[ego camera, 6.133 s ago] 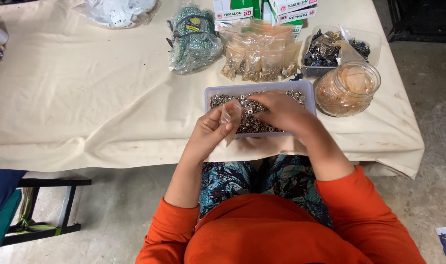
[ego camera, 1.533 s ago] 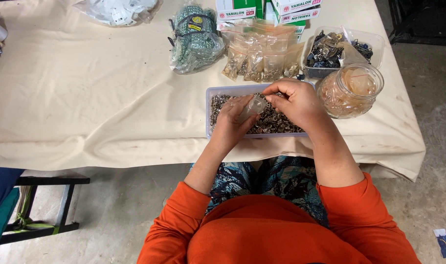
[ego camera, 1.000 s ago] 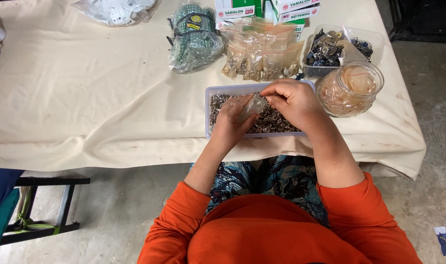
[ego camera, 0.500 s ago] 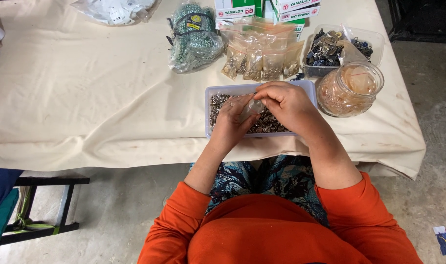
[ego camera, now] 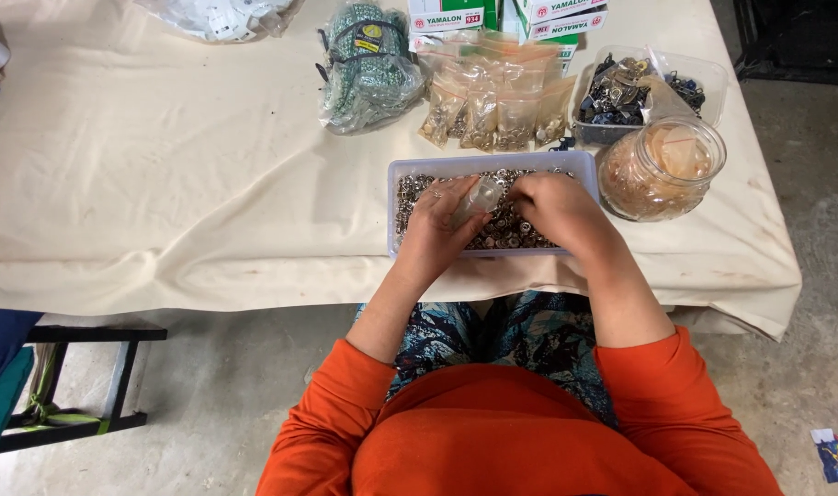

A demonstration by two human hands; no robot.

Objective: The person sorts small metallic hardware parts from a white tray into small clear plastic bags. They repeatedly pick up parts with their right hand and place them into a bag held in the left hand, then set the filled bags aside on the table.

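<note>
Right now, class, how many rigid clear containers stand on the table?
3: a tray of small metal parts under both hands, a round jar right of it, and a tub behind the jar. Others may lie outside the picture.

Shiny metal snaps (ego camera: 515, 230) filled a translucent plastic tray (ego camera: 488, 165) on matt cream cloth (ego camera: 162, 174), beside a glossy clear plastic jar (ego camera: 662, 170) and crinkled plastic bags (ego camera: 497, 101).

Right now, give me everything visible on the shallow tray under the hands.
The tray is a shallow rectangular container of translucent pale plastic with rounded corners. It lies flat on the cream tablecloth near the table's front edge, holding a layer of small metal rings or snaps. The left hand holds a small clear bag above it; the right hand rests in the pieces. A clear jar stands beside its right end.
</note>
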